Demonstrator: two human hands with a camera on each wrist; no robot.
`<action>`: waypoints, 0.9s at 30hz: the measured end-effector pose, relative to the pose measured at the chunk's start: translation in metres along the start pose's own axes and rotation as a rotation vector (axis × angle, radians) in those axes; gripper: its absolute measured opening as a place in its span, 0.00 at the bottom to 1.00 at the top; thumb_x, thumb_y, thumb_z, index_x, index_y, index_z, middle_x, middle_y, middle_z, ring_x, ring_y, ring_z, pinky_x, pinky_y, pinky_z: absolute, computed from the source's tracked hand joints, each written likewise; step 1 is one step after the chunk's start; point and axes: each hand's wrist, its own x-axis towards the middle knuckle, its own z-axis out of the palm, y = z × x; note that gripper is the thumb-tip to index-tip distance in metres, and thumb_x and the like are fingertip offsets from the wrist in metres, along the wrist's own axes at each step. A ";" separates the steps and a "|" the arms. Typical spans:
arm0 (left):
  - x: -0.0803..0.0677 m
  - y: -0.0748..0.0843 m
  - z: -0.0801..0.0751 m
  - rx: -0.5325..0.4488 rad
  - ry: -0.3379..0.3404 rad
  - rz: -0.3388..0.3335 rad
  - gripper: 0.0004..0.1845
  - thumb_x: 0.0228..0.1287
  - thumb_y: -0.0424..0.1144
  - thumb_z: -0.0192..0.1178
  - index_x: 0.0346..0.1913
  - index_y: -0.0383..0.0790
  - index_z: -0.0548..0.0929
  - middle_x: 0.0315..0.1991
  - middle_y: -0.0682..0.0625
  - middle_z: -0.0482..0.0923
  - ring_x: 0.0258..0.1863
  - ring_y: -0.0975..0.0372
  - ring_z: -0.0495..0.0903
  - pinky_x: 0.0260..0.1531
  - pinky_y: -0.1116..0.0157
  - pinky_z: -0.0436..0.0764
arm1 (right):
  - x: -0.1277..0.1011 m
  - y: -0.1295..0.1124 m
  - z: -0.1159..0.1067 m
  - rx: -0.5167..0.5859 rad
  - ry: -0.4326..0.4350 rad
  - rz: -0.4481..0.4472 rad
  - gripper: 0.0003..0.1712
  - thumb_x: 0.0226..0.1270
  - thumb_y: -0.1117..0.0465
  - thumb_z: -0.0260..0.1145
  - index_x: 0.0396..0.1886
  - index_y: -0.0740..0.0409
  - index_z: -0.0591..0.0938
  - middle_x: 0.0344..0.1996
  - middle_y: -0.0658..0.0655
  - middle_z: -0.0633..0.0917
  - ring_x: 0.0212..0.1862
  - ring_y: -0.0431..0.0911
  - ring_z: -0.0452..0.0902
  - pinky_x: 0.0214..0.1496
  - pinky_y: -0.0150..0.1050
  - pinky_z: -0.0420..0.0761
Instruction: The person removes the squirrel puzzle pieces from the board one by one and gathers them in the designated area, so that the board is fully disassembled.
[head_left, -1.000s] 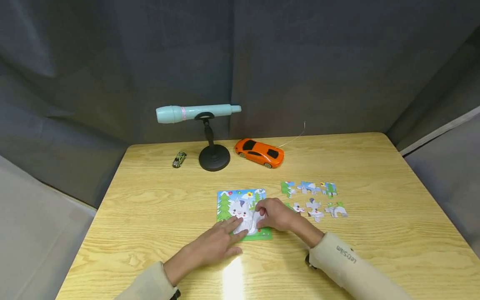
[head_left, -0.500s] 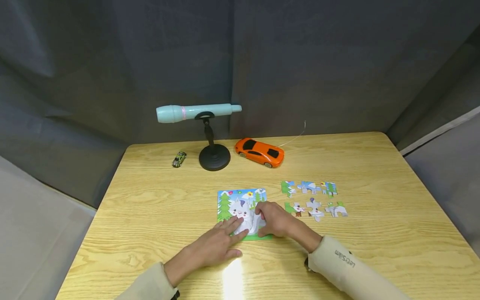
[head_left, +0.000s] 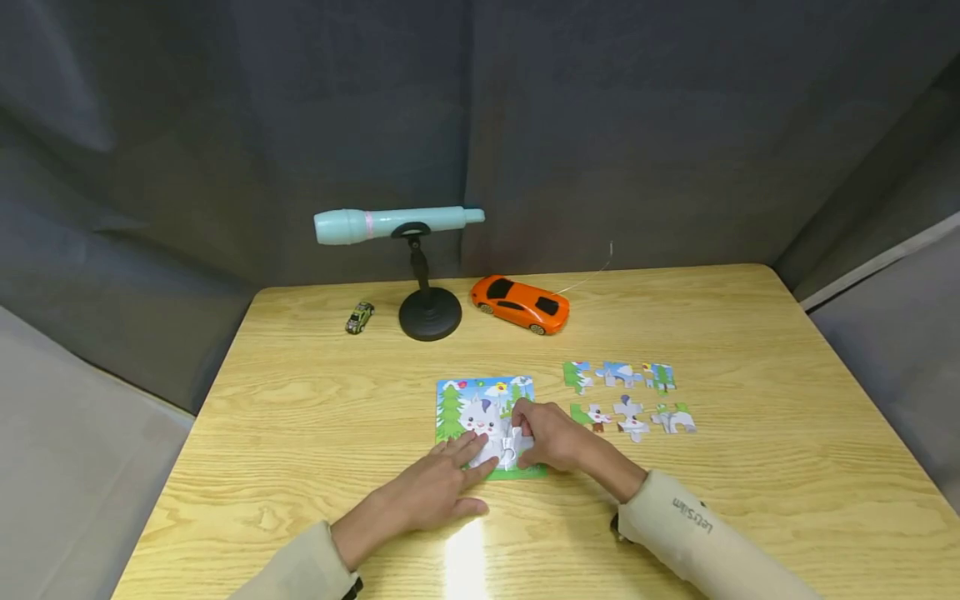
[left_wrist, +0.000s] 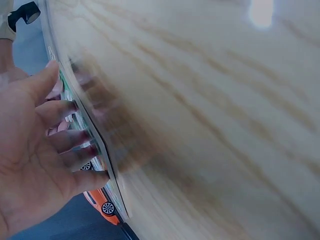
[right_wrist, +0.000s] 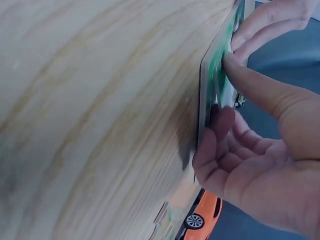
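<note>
A jigsaw puzzle (head_left: 450, 404) in a flat tray, with a pale cartoon animal and green trees, lies in front of me. My left hand (head_left: 429, 490) rests on its lower left part with the fingers spread and fairly straight. At the puzzle's lower right, my right hand (head_left: 553, 437) pinches a puzzle piece (right_wrist: 218, 89) between thumb and fingers. In the right wrist view that piece stands tilted up from the tray, one edge raised. The fingers hide much of it. From the left wrist, the left hand (left_wrist: 37, 145) shows its palm, fingertips at the tray edge.
Right of the tray lie two rows of loose puzzle pieces (head_left: 631, 418). Behind stand an orange toy car (head_left: 521, 305) with a thin antenna, a light blue microphone (head_left: 397, 223) on a black stand (head_left: 430, 315), and a small green toy car (head_left: 360, 317). The wooden table (head_left: 315, 400) meets dark curtains.
The right hand's fingers have shifted slightly on the lower right piece, and a curved joint outline now shows beside it. The left hand stays in place.
</note>
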 end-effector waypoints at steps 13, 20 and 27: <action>0.001 0.000 0.000 0.006 -0.007 -0.005 0.34 0.68 0.60 0.46 0.72 0.48 0.62 0.74 0.40 0.51 0.74 0.48 0.52 0.66 0.47 0.64 | -0.002 0.018 -0.021 0.206 0.014 -0.145 0.03 0.66 0.66 0.62 0.37 0.59 0.77 0.28 0.54 0.78 0.22 0.38 0.66 0.26 0.29 0.70; 0.000 -0.001 0.002 0.011 0.013 -0.006 0.34 0.68 0.60 0.47 0.71 0.48 0.62 0.74 0.41 0.51 0.74 0.49 0.52 0.67 0.48 0.63 | -0.013 0.034 -0.047 0.243 0.006 -0.109 0.03 0.66 0.65 0.61 0.38 0.59 0.76 0.30 0.55 0.78 0.22 0.41 0.69 0.23 0.31 0.72; -0.001 -0.001 0.002 0.022 0.026 0.009 0.33 0.68 0.60 0.47 0.71 0.48 0.63 0.74 0.40 0.52 0.74 0.49 0.53 0.67 0.48 0.64 | -0.041 0.069 -0.079 0.238 0.021 -0.094 0.03 0.65 0.67 0.62 0.37 0.62 0.76 0.26 0.54 0.76 0.25 0.38 0.68 0.27 0.29 0.71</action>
